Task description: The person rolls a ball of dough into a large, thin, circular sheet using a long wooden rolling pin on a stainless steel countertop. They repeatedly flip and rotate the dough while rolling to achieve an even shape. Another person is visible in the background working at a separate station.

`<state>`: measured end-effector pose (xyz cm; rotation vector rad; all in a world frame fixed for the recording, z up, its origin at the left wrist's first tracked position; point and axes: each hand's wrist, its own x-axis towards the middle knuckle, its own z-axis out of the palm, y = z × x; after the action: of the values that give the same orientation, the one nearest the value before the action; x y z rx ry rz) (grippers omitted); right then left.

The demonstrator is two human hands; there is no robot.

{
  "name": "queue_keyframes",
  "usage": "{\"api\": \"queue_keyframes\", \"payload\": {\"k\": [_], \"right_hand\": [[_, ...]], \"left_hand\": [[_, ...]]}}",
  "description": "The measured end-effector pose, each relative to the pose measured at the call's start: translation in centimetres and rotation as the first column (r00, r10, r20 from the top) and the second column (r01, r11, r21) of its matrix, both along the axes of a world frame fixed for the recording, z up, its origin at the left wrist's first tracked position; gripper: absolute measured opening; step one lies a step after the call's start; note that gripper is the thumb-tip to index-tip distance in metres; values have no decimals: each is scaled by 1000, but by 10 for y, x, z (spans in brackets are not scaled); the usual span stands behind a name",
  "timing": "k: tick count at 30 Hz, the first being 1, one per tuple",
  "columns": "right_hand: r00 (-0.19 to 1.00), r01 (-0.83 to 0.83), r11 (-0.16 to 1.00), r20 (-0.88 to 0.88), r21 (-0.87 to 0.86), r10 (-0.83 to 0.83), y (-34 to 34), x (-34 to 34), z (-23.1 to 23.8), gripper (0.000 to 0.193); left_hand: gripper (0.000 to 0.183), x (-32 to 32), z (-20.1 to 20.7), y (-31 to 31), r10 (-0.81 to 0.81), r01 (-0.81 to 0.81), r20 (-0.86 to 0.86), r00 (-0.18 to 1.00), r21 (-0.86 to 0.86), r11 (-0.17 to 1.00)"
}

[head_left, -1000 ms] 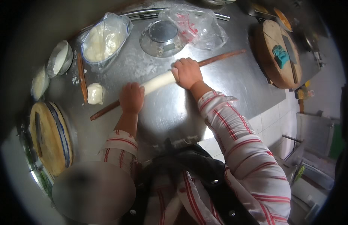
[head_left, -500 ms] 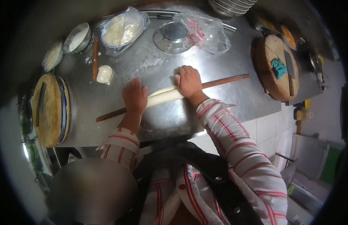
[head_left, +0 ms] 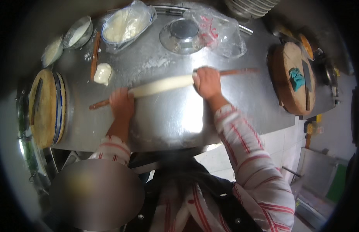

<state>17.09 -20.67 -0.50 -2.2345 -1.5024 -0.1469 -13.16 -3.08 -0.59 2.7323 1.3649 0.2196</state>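
Note:
A long wooden rolling pin (head_left: pixel 234 72) lies slantwise across the steel table, its bare ends sticking out past both hands. Pale dough (head_left: pixel 163 85) is wrapped around its middle. My left hand (head_left: pixel 122 103), slightly blurred, is closed over the pin at the left end of the dough. At the dough's right end, my right hand (head_left: pixel 208 82) curls over the pin, fingers together. A small lump of white dough (head_left: pixel 103 74) sits on the table beyond my left hand, beside a short wooden stick (head_left: pixel 95 56).
Along the back stand a glass bowl of white powder (head_left: pixel 78 32), a plastic-covered bowl of dough (head_left: pixel 126 25), a kitchen scale (head_left: pixel 182 35) and a clear plastic bag (head_left: pixel 229 38). Round chopping boards with knives flank me, left (head_left: pixel 46 112) and right (head_left: pixel 289 58); a teal cloth (head_left: pixel 297 79) lies on the right one.
My hands have moved apart along the pin, the left outward to the left and the right outward to the right. The dough roll between them now looks longer and more evenly wrapped.

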Motion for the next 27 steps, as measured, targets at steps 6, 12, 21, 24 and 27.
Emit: {"api": "queue_keyframes", "payload": {"k": [6, 12, 21, 24, 27], "right_hand": [[1000, -20, 998, 12, -63, 20, -7, 6, 6, 28], [995, 72, 997, 74, -32, -69, -158, -36, 7, 18], [984, -1, 1000, 177, -11, 3, -39, 62, 20, 17], [982, 4, 994, 188, 111, -25, -41, 82, 1, 19], [997, 35, 995, 65, -94, -29, 3, 94, 11, 26]], "left_hand": [[20, -12, -24, -11, -150, 134, 62, 987, 208, 969], [25, -20, -1, -124, -203, 217, 193, 960, -51, 975], [23, 20, -22, -6, -7, 12, -47, 999, 101, 995], [26, 43, -11, -18, 99, -81, -270, 958, 76, 994], [25, 47, 2, -7, 179, -179, 0, 984, 33, 983]]}}
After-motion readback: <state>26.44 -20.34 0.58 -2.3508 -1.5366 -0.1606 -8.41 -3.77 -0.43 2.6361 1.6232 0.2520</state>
